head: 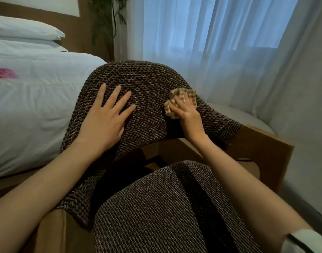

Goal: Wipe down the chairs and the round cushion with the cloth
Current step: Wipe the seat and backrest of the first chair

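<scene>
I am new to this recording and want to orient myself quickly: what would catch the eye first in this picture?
First comes the dark woven chair back in the middle, with the left hand lying flat on it and the right hand gripping a crumpled checked cloth against its right side. Then come the white bed at the left and the pale curtains glowing blue behind the chair.

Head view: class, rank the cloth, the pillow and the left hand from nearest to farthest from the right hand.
1. The cloth, bunched in the right hand against the chair back.
2. The left hand, flat on the same chair back, further left.
3. The pillow, far left at the head of the bed.
</scene>
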